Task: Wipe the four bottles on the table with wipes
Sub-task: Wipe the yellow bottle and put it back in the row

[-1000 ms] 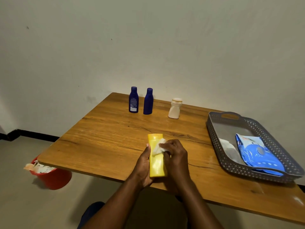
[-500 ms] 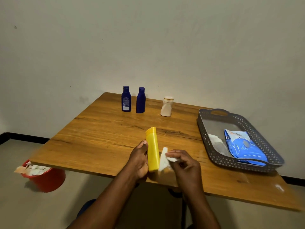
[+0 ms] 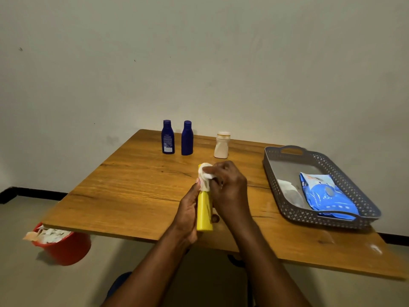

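Altogether four bottles: two blue [image 3: 168,137], one cream [image 3: 221,145], one yellow [image 3: 205,212].

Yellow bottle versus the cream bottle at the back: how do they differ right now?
The yellow bottle is gripped by the left hand near the table's front edge; the cream bottle stands untouched at the back. The right hand presses a white wipe over the yellow bottle's top, while the cream bottle's cap is bare. The yellow one looks taller and slimmer, the cream one squat. Both are upright.
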